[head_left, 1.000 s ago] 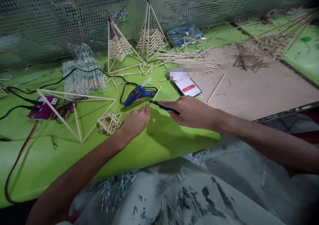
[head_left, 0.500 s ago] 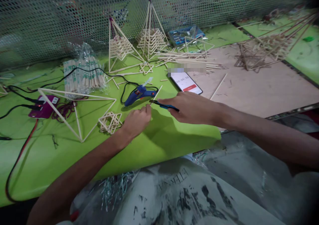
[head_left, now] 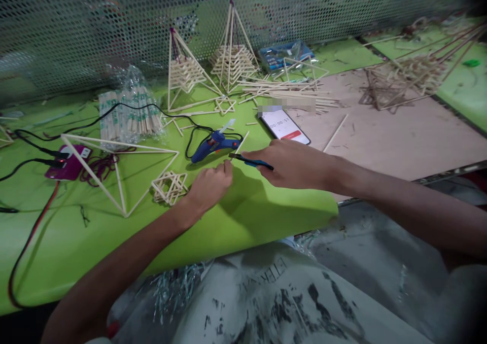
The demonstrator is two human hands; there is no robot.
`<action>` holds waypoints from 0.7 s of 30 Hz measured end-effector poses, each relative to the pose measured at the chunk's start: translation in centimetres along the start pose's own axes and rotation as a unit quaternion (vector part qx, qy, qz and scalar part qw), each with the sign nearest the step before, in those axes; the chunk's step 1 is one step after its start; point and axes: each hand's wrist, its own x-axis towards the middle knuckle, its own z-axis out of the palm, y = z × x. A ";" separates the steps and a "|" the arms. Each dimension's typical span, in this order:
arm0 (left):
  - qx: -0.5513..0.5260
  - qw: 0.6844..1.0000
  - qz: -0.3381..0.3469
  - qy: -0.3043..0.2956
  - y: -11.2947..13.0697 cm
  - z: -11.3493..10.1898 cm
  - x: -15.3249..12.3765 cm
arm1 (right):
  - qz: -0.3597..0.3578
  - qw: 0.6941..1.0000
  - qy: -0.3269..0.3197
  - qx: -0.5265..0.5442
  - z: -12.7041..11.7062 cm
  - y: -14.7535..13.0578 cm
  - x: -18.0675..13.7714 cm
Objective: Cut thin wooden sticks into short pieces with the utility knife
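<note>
From the head view, the left hand (head_left: 211, 184) pinched a thin stick (head_left: 244, 141), and the right hand (head_left: 291, 164) was wrapped around a blue cutter (head_left: 256, 163) with its tip at the stick. The glue gun (head_left: 215, 143) sat close behind the stick, while green tabletop (head_left: 274, 207) showed from both hands to its curved front edge.

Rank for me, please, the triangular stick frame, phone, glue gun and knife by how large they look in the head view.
1. Triangular stick frame, largest by outline.
2. Glue gun and phone, too alike to rank between them.
3. Knife, smallest by what shows; the right hand covers part of it.
</note>
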 end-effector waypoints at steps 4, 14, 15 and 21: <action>-0.001 1.000 -0.004 -0.001 0.0 0.1 0.0 | 0.010 1.000 0.010 0.003 0.7 0.2 -0.4; 0.004 0.999 -0.025 0.023 0.0 0.5 -0.3 | 0.062 0.994 0.058 0.075 5.3 -0.4 -3.5; 0.004 0.999 -0.025 0.025 0.0 0.5 -0.3 | 0.064 0.993 0.066 0.079 5.7 -0.5 -3.7; -0.031 0.997 -0.045 0.046 -0.2 1.1 -0.3 | 0.071 0.990 0.096 0.073 7.3 -1.0 -4.7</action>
